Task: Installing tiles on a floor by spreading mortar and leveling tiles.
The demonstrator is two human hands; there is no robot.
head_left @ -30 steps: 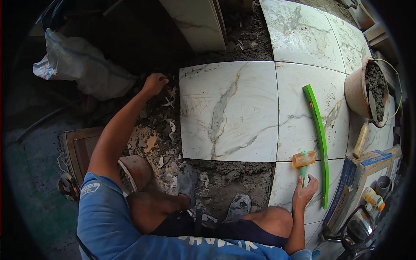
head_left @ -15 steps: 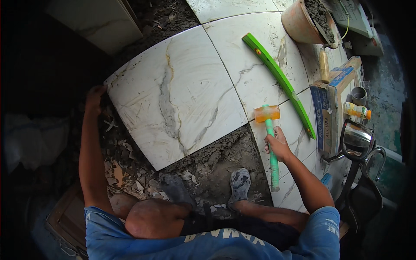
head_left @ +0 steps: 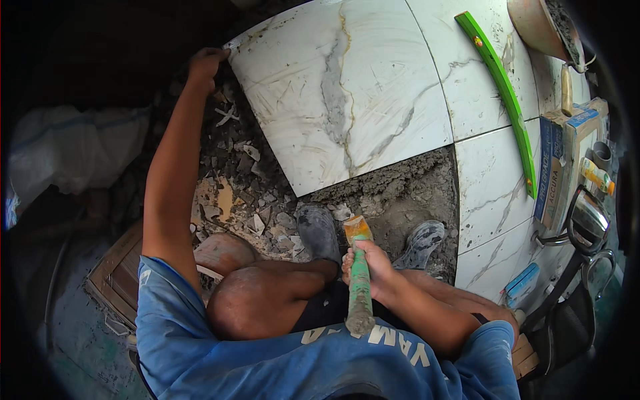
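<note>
My right hand [head_left: 375, 270] is closed round the green handle of a rubber mallet [head_left: 361, 287], held over my lap with its orange head pointing away from me. A large white marble-patterned floor tile [head_left: 300, 100] lies on grey mortar ahead of me. At the tile's far left corner, my left hand [head_left: 208, 67] has its fingers bent against the edge; the fingertips are partly hidden there. A green spirit level [head_left: 500, 87] rests on the laid tiles [head_left: 490, 167] to the right.
Wet mortar [head_left: 413, 187] and broken rubble [head_left: 260, 180] lie between the tile and my shoes. On the right are a mortar bucket [head_left: 547, 27], a trowel handle [head_left: 567, 90], a tile box [head_left: 560, 167], a bottle [head_left: 597, 175] and a chair-like black frame [head_left: 567, 320]. A white sack [head_left: 73, 147] sits left.
My right hand has drawn the mallet back from above the laid tiles to over my lap. My left hand stays at the tile's corner. The view has shifted, so the tiles sit higher and farther right.
</note>
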